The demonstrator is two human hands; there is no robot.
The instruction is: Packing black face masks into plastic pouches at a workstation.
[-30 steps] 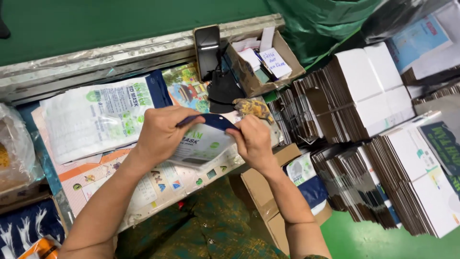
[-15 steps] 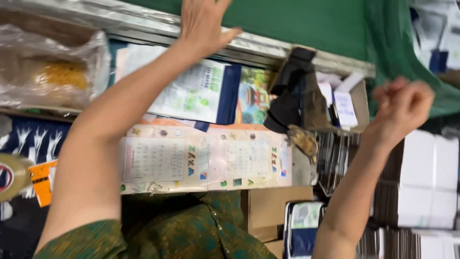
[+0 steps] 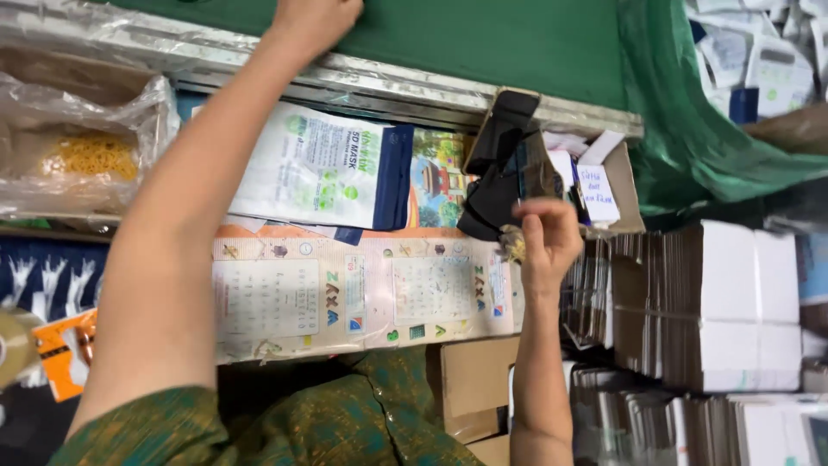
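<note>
Green board (image 3: 517,43) runs along the far side, beyond the calendar sheet (image 3: 362,293), w/ a metal rail (image 3: 388,86) between them. Stacks of flat white cartons (image 3: 742,293) sit right of the calendar. A clear plastic bag (image 3: 95,155) w/ yellow bands inside lies off the calendar's far-left corner. A white-and-blue flat pouch (image 3: 319,173) overlaps the calendar's far edge. A small open cardboard box (image 3: 621,185) is at the calendar's far-right corner, w/ dark flat pieces (image 3: 500,164) leaning on its left side.

Left hand (image 3: 315,22) is up past the rail on the green board, fingers curled, partly cut off by the frame edge; can't tell if it grips anything. Right hand (image 3: 543,237) is at the calendar's right end, fingers bent, tips touching or just beside the lowest dark piece; grasp or not, can't tell.

Step, as I read it: right hand is at the dark pieces for a pick. That calls for a pinch on one piece only, w/o tipping the rest or the box.
</note>
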